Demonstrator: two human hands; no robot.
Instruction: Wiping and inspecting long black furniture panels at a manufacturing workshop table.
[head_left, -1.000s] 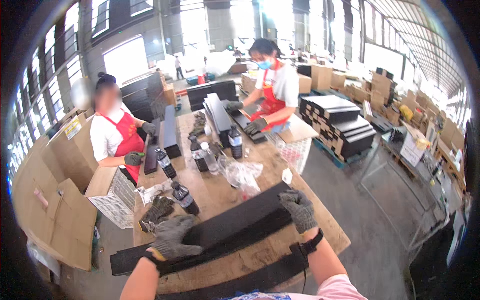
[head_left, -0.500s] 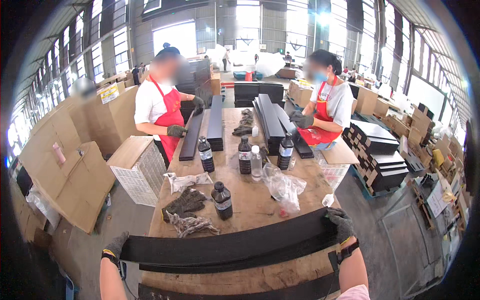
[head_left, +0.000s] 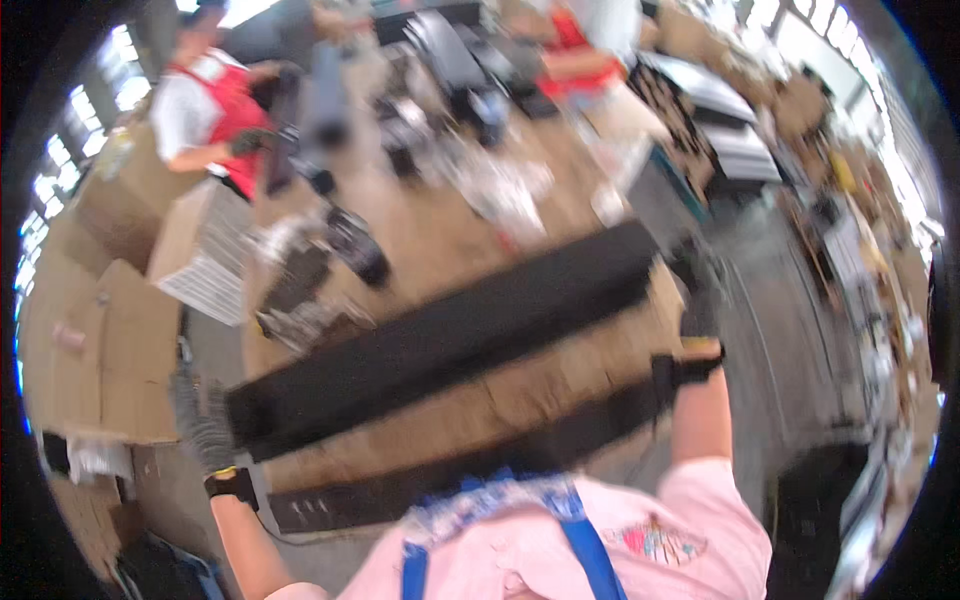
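Observation:
A long black board (head_left: 450,335) lies slantwise across the near part of the wooden table (head_left: 430,250), its right end farther from me. My left hand (head_left: 207,425), in a grey knit glove, is beside the board's left end with fingers stretched out. My right hand (head_left: 697,295), gloved the same way, is just off the right end, fingers extended and blurred. Neither hand appears to grip the board. Closer to my body lies another long black board (head_left: 470,460), partly covered by my apron and shirt.
Beyond the board are a dark bottle (head_left: 355,245), a dark glove (head_left: 298,275), a crumpled rag (head_left: 318,322) and clear plastic bags (head_left: 500,195). Two co-workers in red aprons stand at the far sides. Cardboard (head_left: 100,350) stands at left; stacked boards (head_left: 715,125) lie at right.
My view has tipped downward and blurred. Both hands, earlier holding the board's ends, have come off them with fingers extended. The board now slants more in view.

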